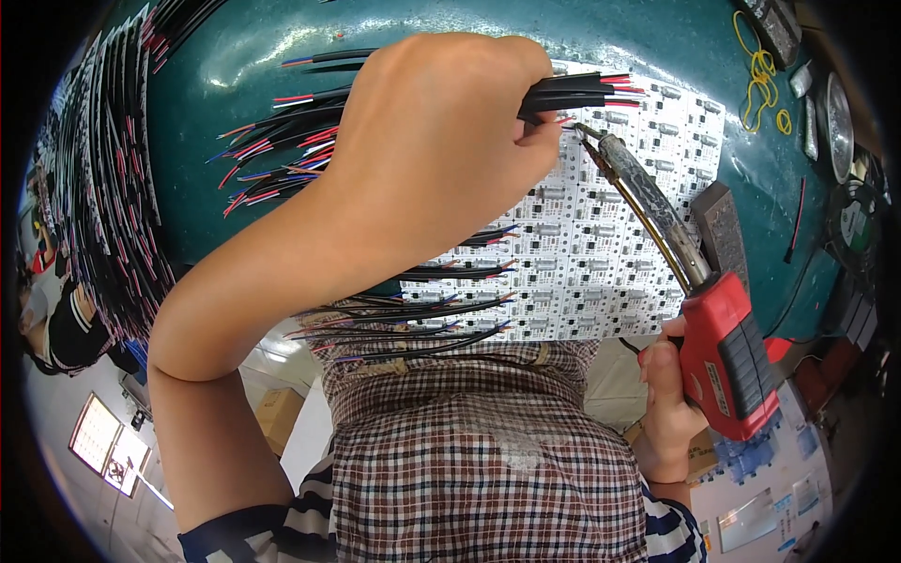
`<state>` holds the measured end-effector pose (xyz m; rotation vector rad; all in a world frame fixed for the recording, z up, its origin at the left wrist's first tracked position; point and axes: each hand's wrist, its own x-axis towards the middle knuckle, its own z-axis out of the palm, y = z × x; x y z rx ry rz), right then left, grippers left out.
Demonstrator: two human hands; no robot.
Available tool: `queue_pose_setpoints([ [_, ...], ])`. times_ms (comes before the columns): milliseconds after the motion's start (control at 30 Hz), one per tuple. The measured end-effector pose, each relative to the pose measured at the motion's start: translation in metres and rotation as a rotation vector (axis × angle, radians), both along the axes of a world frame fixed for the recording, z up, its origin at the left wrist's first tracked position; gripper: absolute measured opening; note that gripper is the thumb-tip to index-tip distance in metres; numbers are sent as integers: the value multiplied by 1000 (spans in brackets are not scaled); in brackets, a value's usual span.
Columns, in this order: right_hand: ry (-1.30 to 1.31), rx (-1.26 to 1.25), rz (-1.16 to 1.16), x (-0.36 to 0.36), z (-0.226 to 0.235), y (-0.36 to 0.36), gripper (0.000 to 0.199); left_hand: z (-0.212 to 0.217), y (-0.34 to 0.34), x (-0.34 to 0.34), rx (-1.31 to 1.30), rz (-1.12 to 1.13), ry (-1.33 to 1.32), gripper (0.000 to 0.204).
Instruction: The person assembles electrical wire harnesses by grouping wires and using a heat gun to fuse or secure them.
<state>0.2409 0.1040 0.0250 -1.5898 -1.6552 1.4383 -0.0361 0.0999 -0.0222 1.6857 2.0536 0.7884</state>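
My left hand (450,141) is closed around a bundle of black cables (582,97) with red, white and bare ends, held over the upper part of a white circuit board panel (615,244). Between its thumb and finger one thin wire end points toward the board. My right hand (668,399) grips a red soldering gun (727,361). The gun's tip, with a thin brass-coloured tube alongside, reaches up to that wire end beside my left thumb; whether they touch I cannot tell. Several black cables (460,272) lie at the panel's lower left edge.
A thick row of black cables (103,188) hangs along the left of the green table (202,122). At the right are a dark grey block (721,230), yellow wire (762,89), a metal dish (837,127), a reel (852,225) and a loose cable (798,220).
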Motion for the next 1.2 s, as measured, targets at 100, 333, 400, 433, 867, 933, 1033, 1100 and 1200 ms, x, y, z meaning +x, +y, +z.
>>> queue_pose_setpoints([
  [100,-80,-15,140,14,-1,4,17,0,0,0,8,3,24,13],
  [333,-160,307,475,31,-8,14,19,0,-1,1,25,-1,51,13],
  [400,-36,203,268,27,-8,9,20,-1,-1,1,21,-2,56,13],
  [433,-36,203,268,27,-7,7,20,0,-1,1,21,-2,55,13],
  [867,-221,228,425,33,-7,7,18,2,2,-5,-50,-33,-41,10],
  [933,-193,198,358,31,-7,3,18,2,2,-6,-49,-31,-45,10],
  [1033,-264,176,343,29,-4,2,17,2,2,-6,-49,-38,-54,11],
  [1100,-185,174,378,27,-6,5,17,2,3,-6,-62,-32,-60,11],
  [1200,-189,252,431,32,-6,10,19,3,3,-7,-79,-29,-73,10],
])
